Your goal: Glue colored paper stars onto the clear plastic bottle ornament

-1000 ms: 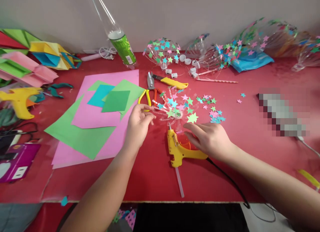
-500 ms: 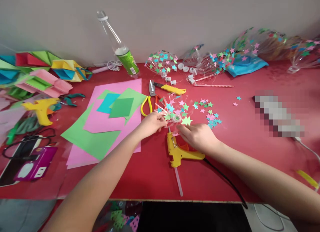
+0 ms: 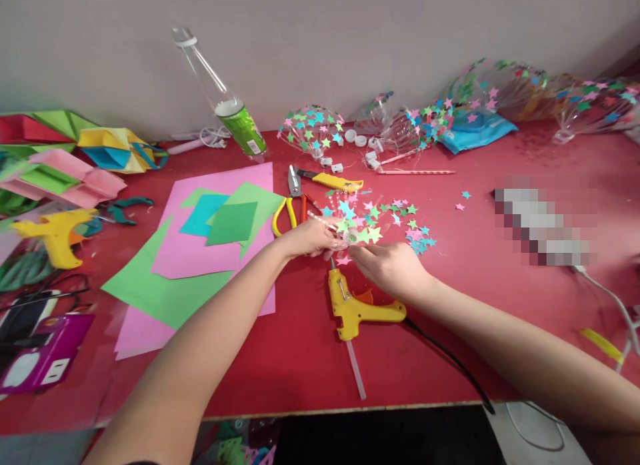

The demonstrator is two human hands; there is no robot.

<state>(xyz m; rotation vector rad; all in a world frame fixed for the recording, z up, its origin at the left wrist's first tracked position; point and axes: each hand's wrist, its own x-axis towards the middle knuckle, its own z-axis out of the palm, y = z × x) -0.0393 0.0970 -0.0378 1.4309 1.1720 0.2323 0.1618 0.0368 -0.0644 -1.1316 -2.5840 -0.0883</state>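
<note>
Both hands meet over a clear plastic bottle piece [image 3: 352, 237] whose cut strips carry small paper stars. My left hand [image 3: 314, 237] has its fingers closed on the piece's left side. My right hand [image 3: 393, 268] is pinched at its near right edge; whether the fingertips hold the plastic or a star cannot be seen. Just in front lies a yellow glue gun [image 3: 350, 308], its nozzle pointing at the hands and a glue stick sticking out behind. Loose paper stars [image 3: 420, 238] lie to the right on the red table [image 3: 295, 358].
Pliers [image 3: 295, 185] and a yellow utility knife [image 3: 333, 181] lie behind my left hand. Coloured paper sheets [image 3: 200, 295] spread to the left, near a second glue gun [image 3: 55, 235]. A clear bottle [image 3: 240, 128] and star-covered plastic pieces [image 3: 311, 128] line the wall.
The view has shifted a little, so most things sit farther left. My hands stay at the bottle piece, with the left hand slightly closer to the right.
</note>
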